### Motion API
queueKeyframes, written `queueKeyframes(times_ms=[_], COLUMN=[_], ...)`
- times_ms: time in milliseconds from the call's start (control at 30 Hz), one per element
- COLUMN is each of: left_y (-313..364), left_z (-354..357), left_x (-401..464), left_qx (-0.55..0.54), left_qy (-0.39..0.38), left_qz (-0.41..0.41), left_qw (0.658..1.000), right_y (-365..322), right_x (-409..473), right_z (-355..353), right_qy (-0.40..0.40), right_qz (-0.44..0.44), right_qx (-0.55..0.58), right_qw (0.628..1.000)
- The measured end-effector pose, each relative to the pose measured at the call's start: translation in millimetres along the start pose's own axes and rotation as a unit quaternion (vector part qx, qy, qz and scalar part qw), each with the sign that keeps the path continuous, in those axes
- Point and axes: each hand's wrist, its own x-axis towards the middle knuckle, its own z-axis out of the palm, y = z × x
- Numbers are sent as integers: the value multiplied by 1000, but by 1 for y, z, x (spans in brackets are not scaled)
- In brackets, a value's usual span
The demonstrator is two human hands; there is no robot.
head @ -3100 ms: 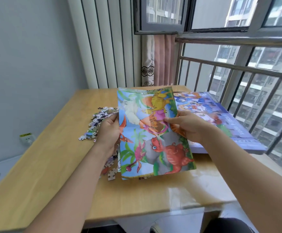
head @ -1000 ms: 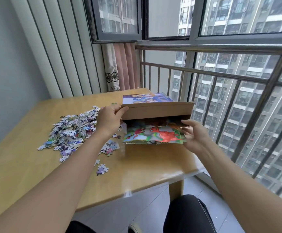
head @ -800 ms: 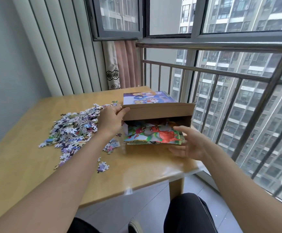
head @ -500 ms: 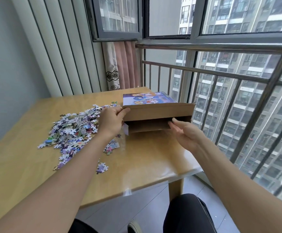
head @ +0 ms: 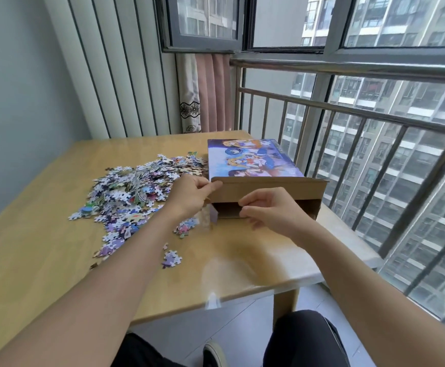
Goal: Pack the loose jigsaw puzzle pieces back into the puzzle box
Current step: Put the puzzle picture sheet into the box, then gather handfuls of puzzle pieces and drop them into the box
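1. Since earlier, dinosaur sheet has gone fully inside puzzle box (head: 255, 162), which lies on bench (head: 57, 247) right side, open end toward person.
2. Puzzle pieces (head: 136, 192) heaped left of box, none packed.
3. Left hand (head: 189, 197) pinches the flap corner; right hand (head: 271, 210) is curled at the mouth, grasping nothing visible.
4. Advice: hold flap wide, scoop handfuls in.

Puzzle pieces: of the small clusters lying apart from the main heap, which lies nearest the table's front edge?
The lilac cluster, alone and nearer the front edge than the heap.
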Motion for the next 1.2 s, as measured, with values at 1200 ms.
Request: queueKeyframes(times_ms=[1200], left_y=[-63], left_z=[-108], left_x=[-64], left_qx=[310], left_qy=[-104], left_qz=[-46], left_qw=[944], right_y=[56], right_x=[116], right_z=[103], right_qy=[24], right_qz=[-158], right_qx=[-523], right_qw=[837])
